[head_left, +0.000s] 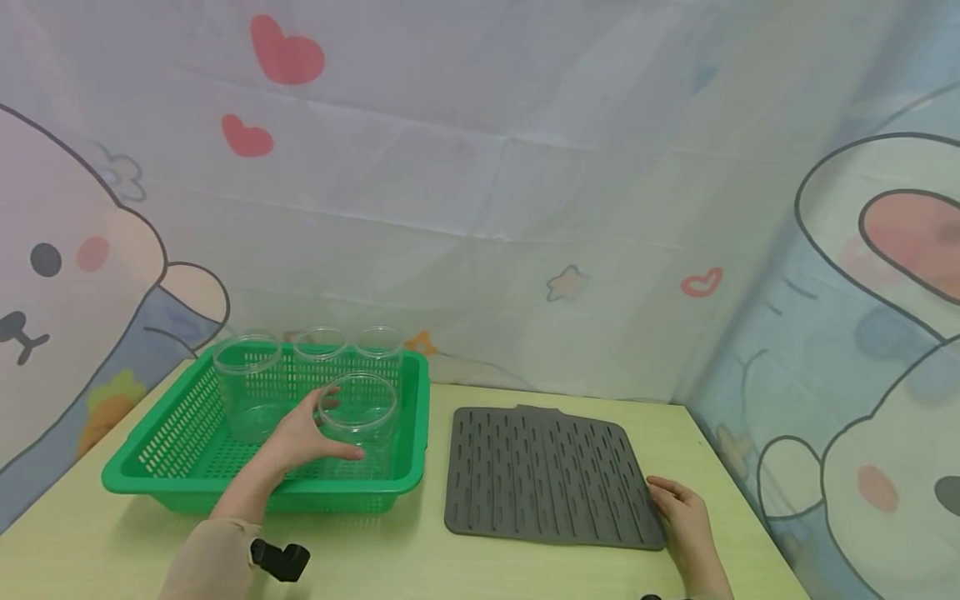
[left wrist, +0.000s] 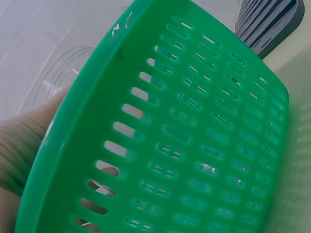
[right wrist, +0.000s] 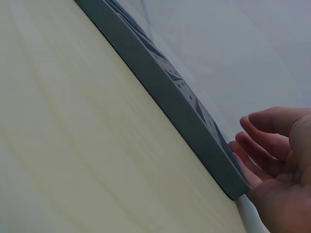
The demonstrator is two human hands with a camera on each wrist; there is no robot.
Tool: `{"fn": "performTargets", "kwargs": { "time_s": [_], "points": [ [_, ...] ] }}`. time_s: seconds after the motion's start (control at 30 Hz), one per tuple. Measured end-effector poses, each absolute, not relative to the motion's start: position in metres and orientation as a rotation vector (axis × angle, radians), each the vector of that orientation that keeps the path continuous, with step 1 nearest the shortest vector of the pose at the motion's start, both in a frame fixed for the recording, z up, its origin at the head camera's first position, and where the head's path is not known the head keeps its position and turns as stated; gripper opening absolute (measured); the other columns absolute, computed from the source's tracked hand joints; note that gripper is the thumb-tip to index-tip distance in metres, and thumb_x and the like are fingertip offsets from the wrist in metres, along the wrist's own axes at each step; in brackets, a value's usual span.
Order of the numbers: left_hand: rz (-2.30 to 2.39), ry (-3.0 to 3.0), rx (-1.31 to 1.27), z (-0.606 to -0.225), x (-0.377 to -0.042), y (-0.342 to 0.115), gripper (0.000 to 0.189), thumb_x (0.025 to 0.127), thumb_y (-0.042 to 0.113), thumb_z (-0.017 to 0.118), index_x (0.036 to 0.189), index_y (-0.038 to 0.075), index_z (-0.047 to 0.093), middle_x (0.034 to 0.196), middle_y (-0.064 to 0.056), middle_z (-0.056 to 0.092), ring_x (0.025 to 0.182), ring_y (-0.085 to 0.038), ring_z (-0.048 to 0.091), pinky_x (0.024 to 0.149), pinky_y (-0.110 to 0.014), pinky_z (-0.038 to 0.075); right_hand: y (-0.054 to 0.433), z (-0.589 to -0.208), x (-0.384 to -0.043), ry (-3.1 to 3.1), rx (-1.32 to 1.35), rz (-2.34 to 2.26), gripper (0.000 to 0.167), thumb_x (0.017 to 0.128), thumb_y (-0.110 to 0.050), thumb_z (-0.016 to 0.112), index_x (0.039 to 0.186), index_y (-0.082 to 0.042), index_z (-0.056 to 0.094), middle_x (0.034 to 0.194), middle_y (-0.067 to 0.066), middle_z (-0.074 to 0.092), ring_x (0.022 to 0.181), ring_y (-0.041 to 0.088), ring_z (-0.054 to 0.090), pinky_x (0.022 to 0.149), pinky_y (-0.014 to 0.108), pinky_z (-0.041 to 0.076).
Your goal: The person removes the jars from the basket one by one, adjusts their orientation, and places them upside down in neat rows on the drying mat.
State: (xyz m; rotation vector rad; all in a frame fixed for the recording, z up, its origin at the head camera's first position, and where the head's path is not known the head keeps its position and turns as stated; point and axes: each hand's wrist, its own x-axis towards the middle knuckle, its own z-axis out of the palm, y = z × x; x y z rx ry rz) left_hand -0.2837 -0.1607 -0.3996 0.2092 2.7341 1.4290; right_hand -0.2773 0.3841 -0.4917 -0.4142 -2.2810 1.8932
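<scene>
A green plastic basket (head_left: 180,492) with slotted walls stands at the left of the table, holding several clear cups. My left hand (head_left: 303,442) reaches over its front rim and grips the front clear cup (head_left: 375,417), thumb on the near side and fingers behind. In the left wrist view the basket wall (left wrist: 160,121) hides most of this hand and cup. To the right, a dark grey ridged mat (head_left: 551,479) lies flat. My right hand (head_left: 684,521) rests by the mat's right edge, fingers loosely bent at its corner, as the right wrist view also shows.
Behind the gripped one stand a wide clear cup (head_left: 251,392) and two narrower ones, a middle cup (head_left: 321,354) and a right cup (head_left: 379,350). A printed cloth (head_left: 487,183) hangs behind and beside the pale yellow table (head_left: 420,558).
</scene>
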Motion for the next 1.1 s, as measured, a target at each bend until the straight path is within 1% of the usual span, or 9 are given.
{"fn": "performTargets", "kwargs": {
  "time_s": [0.2, 0.27, 0.47, 0.7, 0.8, 0.93, 1.03, 1.1],
  "points": [
    [1.456, 2.735, 0.178, -0.396, -0.28, -0.158, 0.122, 0.065, 0.041, 0.091, 0.155, 0.006, 0.017, 0.154, -0.022, 0.033, 0.133, -0.049, 0.036, 0.097, -0.059, 0.045, 0.388, -0.494, -0.278, -2.347, -0.445, 1.856, 0.043, 0.099, -0.01, 0.053, 0.13, 0.018, 0.049, 0.11, 0.005, 0.068, 0.081, -0.01, 0.058, 0.073, 0.011, 0.049],
    [1.48, 2.732, 0.185, -0.394, -0.279, -0.158, 0.122, 0.065, 0.041, 0.091, 0.155, 0.007, 0.017, 0.154, -0.022, 0.033, 0.133, -0.049, 0.036, 0.097, -0.059, 0.045, 0.389, -0.494, -0.278, -2.382, -0.45, 1.825, 0.042, 0.099, -0.01, 0.052, 0.131, 0.018, 0.049, 0.114, 0.01, 0.067, 0.08, -0.012, 0.056, 0.072, 0.01, 0.048],
    [1.538, 2.736, 0.205, -0.388, -0.276, -0.159, 0.12, 0.066, 0.04, 0.09, 0.156, 0.009, 0.017, 0.154, -0.021, 0.033, 0.134, -0.05, 0.034, 0.099, -0.061, 0.043, 0.39, -0.496, -0.28, -2.436, -0.429, 1.767, 0.039, 0.098, -0.004, 0.049, 0.13, 0.018, 0.05, 0.13, 0.027, 0.058, 0.08, -0.016, 0.051, 0.071, 0.007, 0.046],
    [1.59, 2.765, 0.203, -0.389, -0.273, -0.163, 0.117, 0.069, 0.038, 0.089, 0.157, 0.013, 0.015, 0.154, -0.017, 0.034, 0.134, -0.047, 0.033, 0.095, -0.06, 0.044, 0.389, -0.499, -0.281, -2.435, -0.439, 1.776, 0.035, 0.096, 0.001, 0.048, 0.127, 0.017, 0.054, 0.13, 0.027, 0.057, 0.081, -0.014, 0.051, 0.07, 0.01, 0.046],
    [1.625, 2.789, 0.19, -0.388, -0.272, -0.163, 0.116, 0.069, 0.038, 0.089, 0.156, 0.015, 0.017, 0.154, -0.016, 0.034, 0.134, -0.046, 0.032, 0.094, -0.061, 0.044, 0.389, -0.5, -0.281, -2.435, -0.443, 1.779, 0.035, 0.096, 0.002, 0.048, 0.127, 0.016, 0.054, 0.134, 0.029, 0.054, 0.083, -0.013, 0.05, 0.07, 0.011, 0.046],
    [1.699, 2.809, 0.171, -0.381, -0.268, -0.161, 0.114, 0.07, 0.037, 0.088, 0.157, 0.017, 0.017, 0.154, -0.015, 0.034, 0.136, -0.046, 0.03, 0.096, -0.062, 0.043, 0.389, -0.5, -0.282, -2.447, -0.434, 1.759, 0.035, 0.096, 0.003, 0.047, 0.128, 0.017, 0.053, 0.137, 0.032, 0.05, 0.082, -0.014, 0.049, 0.07, 0.011, 0.046],
    [1.762, 2.822, 0.163, -0.373, -0.263, -0.158, 0.112, 0.072, 0.034, 0.088, 0.157, 0.017, 0.017, 0.154, -0.015, 0.033, 0.136, -0.045, 0.03, 0.097, -0.063, 0.042, 0.389, -0.5, -0.282, -2.457, -0.42, 1.735, 0.035, 0.096, 0.002, 0.048, 0.127, 0.017, 0.054, 0.136, 0.032, 0.051, 0.082, -0.016, 0.048, 0.071, 0.009, 0.046],
    [1.807, 2.832, 0.167, -0.369, -0.261, -0.156, 0.111, 0.073, 0.032, 0.087, 0.157, 0.018, 0.016, 0.153, -0.016, 0.032, 0.135, -0.045, 0.031, 0.098, -0.063, 0.04, 0.39, -0.5, -0.282, -2.464, -0.413, 1.725, 0.035, 0.096, 0.002, 0.048, 0.127, 0.017, 0.054, 0.136, 0.032, 0.052, 0.084, -0.014, 0.05, 0.071, 0.009, 0.045]
  ]
}}
